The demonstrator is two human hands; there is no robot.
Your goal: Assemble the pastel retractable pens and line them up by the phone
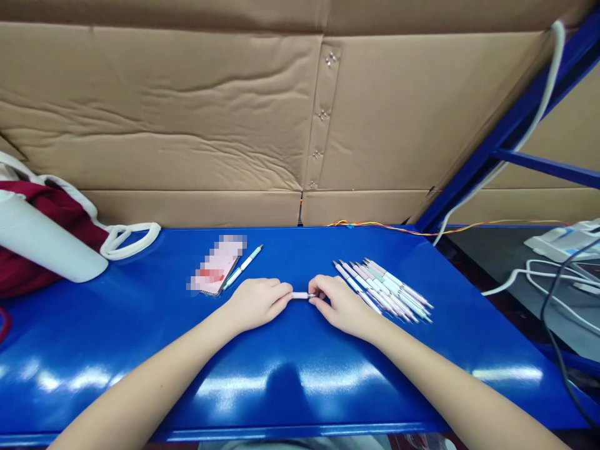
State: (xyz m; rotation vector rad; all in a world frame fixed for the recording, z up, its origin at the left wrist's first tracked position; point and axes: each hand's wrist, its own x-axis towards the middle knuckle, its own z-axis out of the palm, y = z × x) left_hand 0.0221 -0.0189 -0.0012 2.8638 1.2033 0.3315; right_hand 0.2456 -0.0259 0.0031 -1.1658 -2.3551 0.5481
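Over the glossy blue table (117, 325), my left hand (257, 304) and my right hand (340, 306) meet at the middle. Between their fingertips is a short pale pink pen barrel (299, 295), with a small metal tip or joint at its right end. Both hands grip it, and its left end is hidden by my left fingers. Several pastel pens (382, 290) lie in a loose, fanned group just right of my right hand. Left of my left hand, a white and blue pen (242, 267) lies beside a phone (216, 265) with a pixelated screen.
A white bottle (42, 237) lies on a dark red cloth (51, 219) at the table's left end, with white bag handles (129, 240). Cardboard (187, 106) lines the back. A blue metal shelf frame (506, 137) and white cables (553, 281) stand at right.
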